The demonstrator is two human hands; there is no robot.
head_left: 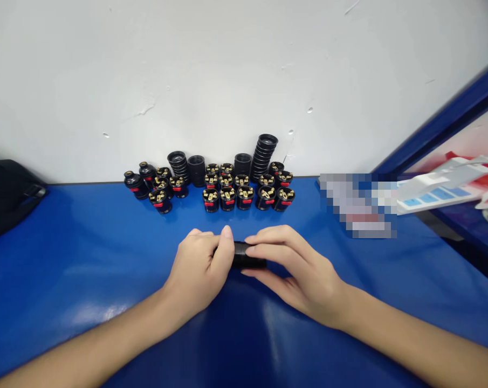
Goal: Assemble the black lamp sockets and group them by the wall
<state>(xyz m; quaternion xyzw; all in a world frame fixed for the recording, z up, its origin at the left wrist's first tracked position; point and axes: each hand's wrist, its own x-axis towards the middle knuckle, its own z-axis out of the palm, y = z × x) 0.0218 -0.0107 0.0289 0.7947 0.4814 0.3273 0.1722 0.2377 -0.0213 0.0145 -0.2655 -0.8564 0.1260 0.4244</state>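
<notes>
My left hand point(202, 265) is closed around the left end of a black cylindrical lamp holder point(241, 255), its thumb laid over the top. Most of that end is hidden inside the fist. From the other side, my right hand point(298, 269) grips the right part with fingertips above and thumb below. The holder lies sideways, low over the blue table. Beyond the hands stand several black lamp holder bodies point(228, 198) with brass contacts and red tabs.
Against the white wall point(227, 75) stand a tall stack of black ringed sleeves point(262, 156) and a shorter stack point(178, 164). Two capped black pieces point(135, 185) sit left. A black bag point(9, 196) is at the blue table's point(86, 269) left edge; a pixelated item point(357, 205) lies right.
</notes>
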